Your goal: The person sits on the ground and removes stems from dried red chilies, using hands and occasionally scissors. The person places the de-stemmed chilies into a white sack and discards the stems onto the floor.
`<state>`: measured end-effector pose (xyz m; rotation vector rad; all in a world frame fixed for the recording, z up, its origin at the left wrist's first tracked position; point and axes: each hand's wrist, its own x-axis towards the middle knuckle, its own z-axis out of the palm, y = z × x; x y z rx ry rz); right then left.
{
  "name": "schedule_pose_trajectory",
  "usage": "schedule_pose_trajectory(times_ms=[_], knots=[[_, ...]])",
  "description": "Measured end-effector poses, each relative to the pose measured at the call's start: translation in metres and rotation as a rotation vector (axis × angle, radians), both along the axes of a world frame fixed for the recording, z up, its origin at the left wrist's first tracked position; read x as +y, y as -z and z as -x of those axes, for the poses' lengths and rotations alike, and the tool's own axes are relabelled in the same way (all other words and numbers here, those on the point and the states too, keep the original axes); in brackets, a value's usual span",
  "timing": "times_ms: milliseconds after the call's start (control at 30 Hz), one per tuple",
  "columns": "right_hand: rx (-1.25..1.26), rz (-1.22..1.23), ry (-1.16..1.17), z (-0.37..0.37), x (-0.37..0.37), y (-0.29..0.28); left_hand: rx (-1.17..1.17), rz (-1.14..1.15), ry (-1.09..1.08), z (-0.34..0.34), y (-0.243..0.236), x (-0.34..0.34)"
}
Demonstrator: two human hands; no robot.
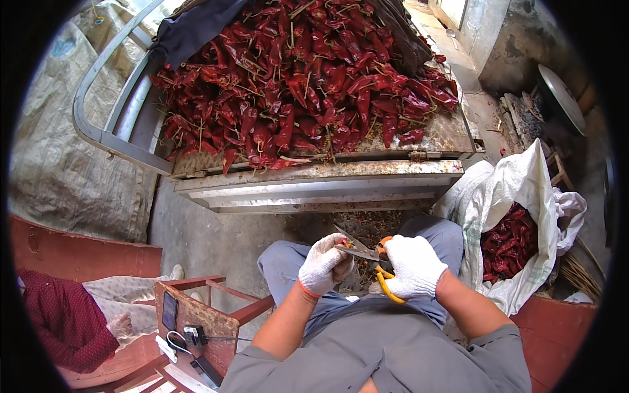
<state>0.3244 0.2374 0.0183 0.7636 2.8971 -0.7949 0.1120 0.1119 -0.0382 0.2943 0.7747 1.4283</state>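
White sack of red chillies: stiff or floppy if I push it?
The white sack is likely floppy: its walls are creased and its rim uneven. The red chillies inside look loosely heaped, so they may shift, and could spill through the wide-open mouth if it tips.

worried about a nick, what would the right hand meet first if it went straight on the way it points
The right hand points leftward, scissors leading; straight on, it would likely meet the left hand first, though depth is unclear.
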Motion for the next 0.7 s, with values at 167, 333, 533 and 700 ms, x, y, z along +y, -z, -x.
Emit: schedule_pose_trajectory(times_ms=[167, 333, 533, 700], knots=[[-0.069, -0.032, -0.033, 0.003, 0.000, -0.004, -0.007, 0.013, 0.021, 0.003, -0.005, 0.001], [-0.042, -0.001, 0.013, 0.003, -0.006, -0.001, 0.019, -0.017, 0.007, 0.002, -0.006, 0.001], [0.101, -0.028, 0.122, 0.005, -0.018, 0.013, 0.083, 0.037, -0.093, -0.013, -0.016, 0.003], [0.054, -0.009, 0.152, 0.009, -0.021, 0.010, 0.185, 0.126, -0.123, -0.015, -0.023, 0.005]])
